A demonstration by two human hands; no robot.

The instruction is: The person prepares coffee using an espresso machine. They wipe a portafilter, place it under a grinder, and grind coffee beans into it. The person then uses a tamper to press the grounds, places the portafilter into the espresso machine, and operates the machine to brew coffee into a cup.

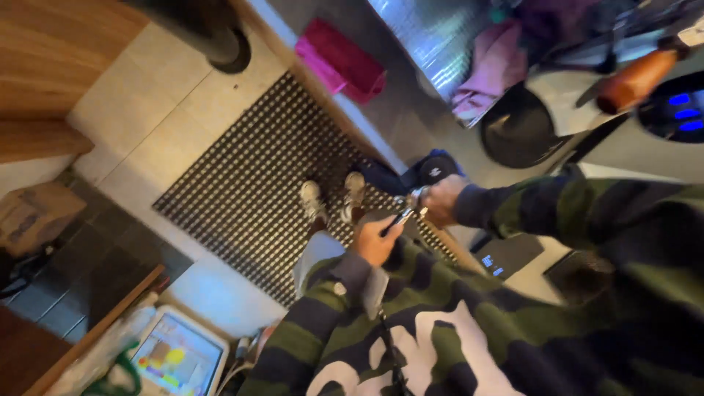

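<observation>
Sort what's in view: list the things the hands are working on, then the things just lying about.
In hand:
left hand gripping a small dark object
right hand touching that object's metal end

Lying about:
black floor mat
pink cloth
lit screen
orange bottle

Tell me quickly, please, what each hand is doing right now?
Left hand: closed on a small dark object, too blurred to identify.
Right hand: curled by a small metallic piece; grip cannot be told.

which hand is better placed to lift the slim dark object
Left, probably: the left hand pinches the slim dark object at its fingertips, while the right hand is busy at a small shiny metal piece.
</observation>
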